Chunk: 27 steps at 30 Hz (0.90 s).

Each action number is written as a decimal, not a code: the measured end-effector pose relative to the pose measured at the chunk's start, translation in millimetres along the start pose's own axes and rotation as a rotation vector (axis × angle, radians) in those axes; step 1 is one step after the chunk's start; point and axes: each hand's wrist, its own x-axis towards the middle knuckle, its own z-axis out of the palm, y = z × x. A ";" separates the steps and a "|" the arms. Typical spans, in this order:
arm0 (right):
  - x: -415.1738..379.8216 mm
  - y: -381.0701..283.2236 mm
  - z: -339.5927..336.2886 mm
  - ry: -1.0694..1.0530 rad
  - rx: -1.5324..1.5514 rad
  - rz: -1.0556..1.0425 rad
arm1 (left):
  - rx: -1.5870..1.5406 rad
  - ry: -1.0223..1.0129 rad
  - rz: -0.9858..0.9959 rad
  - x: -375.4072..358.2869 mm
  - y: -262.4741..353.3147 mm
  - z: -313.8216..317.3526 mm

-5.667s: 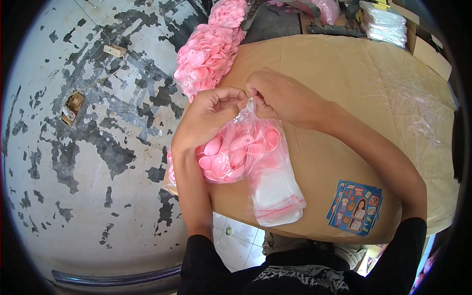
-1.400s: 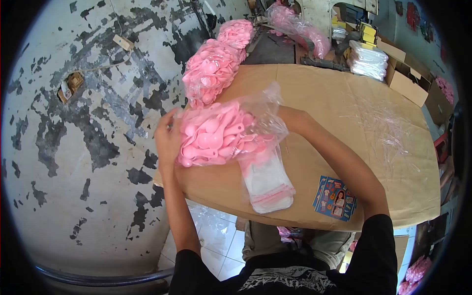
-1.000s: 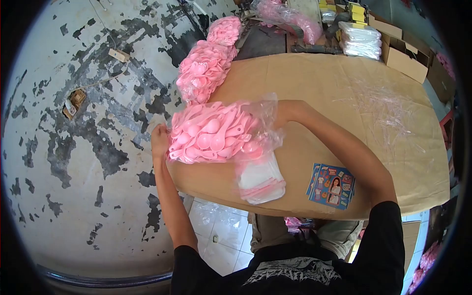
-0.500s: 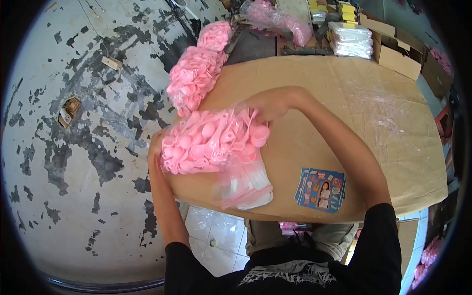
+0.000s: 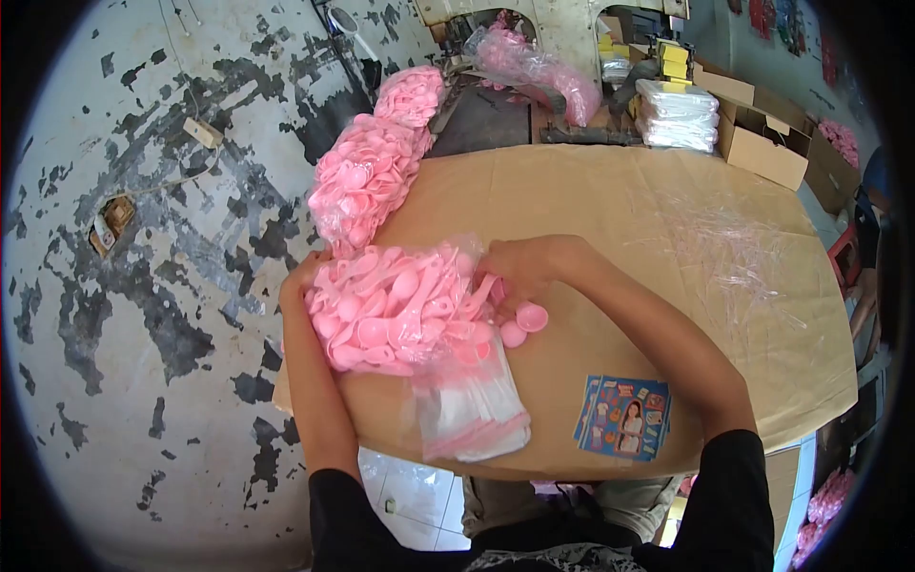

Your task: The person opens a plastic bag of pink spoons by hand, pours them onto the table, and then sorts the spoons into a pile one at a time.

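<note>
A clear plastic bag full of pink plastic spoons [image 5: 391,310] lies on its side at the left of the table. My left hand [image 5: 303,278] grips the bag's left end, its fingers partly hidden behind it. At the bag's right, open end, my right hand [image 5: 519,267] has its fingers closed around pink spoon handles. Two round spoon bowls [image 5: 531,316] stick out below that hand, outside the bag. Under the bag's front edge, a stack of flat clear plastic sleeves [image 5: 477,410] with pink edges rests on the table.
Blue printed cards [image 5: 624,418] lie near the table's front edge. Thin clear plastic strips [image 5: 729,248] are scattered at the right of the brown-covered table [image 5: 572,372]. More bagged pink spoons [image 5: 367,176] stand behind, against the peeling wall. A cardboard box [image 5: 767,148] sits at the back right.
The view has tilted up slightly. The spoon bag rests lower on the table, and my right hand has drawn some spoons out at its right end. The cards have not moved.
</note>
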 end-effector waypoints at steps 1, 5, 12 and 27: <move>4.0 5.6 0.6 0.015 0.016 -0.040 | -0.003 0.000 0.020 4.0 -3.8 -2.7; 11.6 29.8 10.0 0.034 0.100 -0.080 | -0.076 -0.089 0.216 37.8 -44.5 -15.8; -22.9 38.2 -30.2 -0.108 0.093 0.412 | -0.168 -0.162 0.147 33.9 -37.5 -15.4; -60.4 23.7 3.2 0.255 -0.128 -0.166 | -0.215 -0.207 0.240 61.6 -58.9 -17.6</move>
